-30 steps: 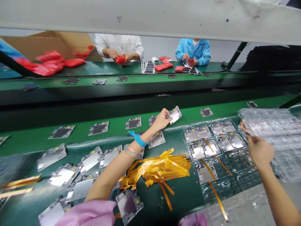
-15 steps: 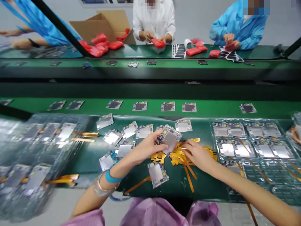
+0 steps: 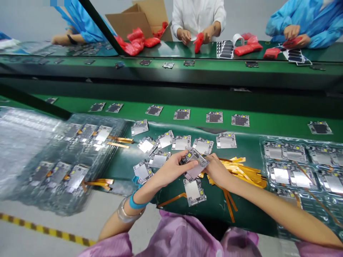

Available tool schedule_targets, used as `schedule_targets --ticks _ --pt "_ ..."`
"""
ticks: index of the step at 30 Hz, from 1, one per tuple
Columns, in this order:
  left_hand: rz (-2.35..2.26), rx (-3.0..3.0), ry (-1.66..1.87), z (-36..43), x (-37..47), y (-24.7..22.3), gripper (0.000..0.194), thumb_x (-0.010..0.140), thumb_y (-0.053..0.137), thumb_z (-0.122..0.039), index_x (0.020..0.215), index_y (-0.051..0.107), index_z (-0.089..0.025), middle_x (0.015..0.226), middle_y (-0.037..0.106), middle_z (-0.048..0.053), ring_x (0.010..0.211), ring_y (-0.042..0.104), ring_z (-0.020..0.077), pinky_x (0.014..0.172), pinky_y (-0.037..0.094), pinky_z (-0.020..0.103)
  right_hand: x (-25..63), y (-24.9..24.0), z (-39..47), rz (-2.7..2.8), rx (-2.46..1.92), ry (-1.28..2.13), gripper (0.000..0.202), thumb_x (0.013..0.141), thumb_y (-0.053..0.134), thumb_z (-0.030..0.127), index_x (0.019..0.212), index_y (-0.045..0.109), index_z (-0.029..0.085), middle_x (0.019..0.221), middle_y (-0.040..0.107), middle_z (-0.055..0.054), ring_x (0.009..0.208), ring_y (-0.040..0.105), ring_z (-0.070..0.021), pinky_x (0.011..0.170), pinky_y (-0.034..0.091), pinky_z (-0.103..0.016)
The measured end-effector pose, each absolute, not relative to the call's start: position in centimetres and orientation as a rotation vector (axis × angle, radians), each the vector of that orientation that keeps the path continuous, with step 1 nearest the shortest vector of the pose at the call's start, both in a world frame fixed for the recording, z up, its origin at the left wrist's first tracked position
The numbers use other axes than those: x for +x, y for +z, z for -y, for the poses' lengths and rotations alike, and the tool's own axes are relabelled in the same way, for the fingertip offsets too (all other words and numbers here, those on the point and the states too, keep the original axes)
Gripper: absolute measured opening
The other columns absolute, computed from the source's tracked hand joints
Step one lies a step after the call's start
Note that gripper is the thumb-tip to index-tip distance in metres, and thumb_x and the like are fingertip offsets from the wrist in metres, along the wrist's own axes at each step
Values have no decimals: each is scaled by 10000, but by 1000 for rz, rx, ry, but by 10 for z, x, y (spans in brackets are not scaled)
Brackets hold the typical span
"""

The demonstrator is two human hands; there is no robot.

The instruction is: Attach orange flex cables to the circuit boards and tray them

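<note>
My left hand (image 3: 174,168) grips a circuit board (image 3: 193,172) with a silver metal plate, thumb on top, tilted above the bench. At the board's right edge is my right hand (image 3: 216,170), its fingers curled inward. Their tips are hidden, so what they pinch cannot be seen. A pile of orange flex ribbon cables (image 3: 242,171) lies on the bench beside and under my right hand. Just below the held board lies another circuit board (image 3: 194,192). Several more boards (image 3: 181,142) are spread beyond and to the left of my left hand.
Clear plastic trays with boards stand at left (image 3: 107,157) and right (image 3: 292,169). A green conveyor belt (image 3: 134,107) carries spaced boards past the bench. Across it, people handle red packets (image 3: 248,49) near a cardboard box (image 3: 128,23). A loose ribbon (image 3: 171,200) lies near the bench's front edge.
My right hand has left the ribbon cable pile and come to the right edge of the held board. The view has shifted, so the scene sits further right.
</note>
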State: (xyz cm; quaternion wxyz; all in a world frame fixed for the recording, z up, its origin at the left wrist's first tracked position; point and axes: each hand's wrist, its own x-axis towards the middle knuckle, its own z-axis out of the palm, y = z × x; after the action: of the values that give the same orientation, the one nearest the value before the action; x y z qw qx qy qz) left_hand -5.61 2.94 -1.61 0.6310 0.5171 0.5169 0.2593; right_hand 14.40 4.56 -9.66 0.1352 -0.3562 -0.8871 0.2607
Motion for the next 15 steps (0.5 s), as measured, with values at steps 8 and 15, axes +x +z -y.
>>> schedule_targets --ticks 8,15 --pt "-1199 1374 381 -21 -25 -23 324 858 650 -450 997 671 -158 915 681 30 813 591 182 733 466 283 201 -62 -31 2149 -1357 687 292 1035 441 224 1068 728 178 1123 719 -100 1023 651 -237 875 500 -383" --pt "-1129 1430 368 -23 6 -37 293 883 627 -438 1004 654 -172 919 672 18 786 573 167 706 436 271 230 -61 -12 1775 -1551 839 224 970 569 373 925 732 226 997 737 -60 949 671 -237 932 487 -391"
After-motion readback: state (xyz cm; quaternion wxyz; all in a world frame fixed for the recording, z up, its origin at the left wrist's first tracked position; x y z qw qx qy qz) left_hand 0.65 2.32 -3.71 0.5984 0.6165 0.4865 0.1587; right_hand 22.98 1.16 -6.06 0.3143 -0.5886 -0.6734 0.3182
